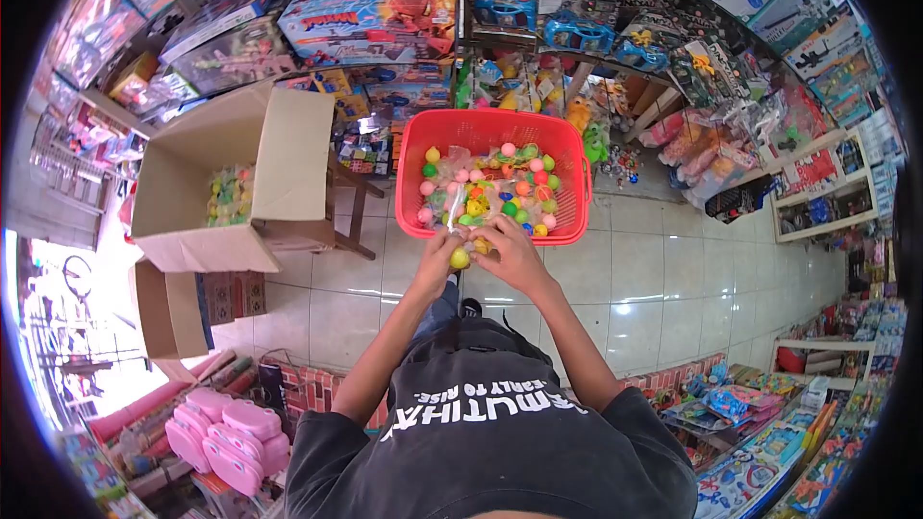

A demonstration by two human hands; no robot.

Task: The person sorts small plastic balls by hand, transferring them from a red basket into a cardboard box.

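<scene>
Just over the near rim of a red plastic basket (pixel 575 228), my left hand (pixel 439 252) and my right hand (pixel 511 252) are close together, fingers closed. Between them are small yellow balls (pixel 461 259), with what looks like clear plastic about them. My left fingers pinch at the plastic, and my right fingers grip beside the balls. Small balls (pixel 522 187) in pink, green, yellow, orange and red fill the basket, some apparently in clear bags. My fingertips partly hide what they hold.
Left of the basket, an open cardboard box (pixel 293 159) holding similar balls rests on a wooden stool (pixel 356 202). Packaged toys (pixel 370 24) line the shelves ahead. Pink cases (pixel 231 437) lie at lower left, toy packets (pixel 735 404) at lower right. Tiled floor (pixel 654 274) extends right.
</scene>
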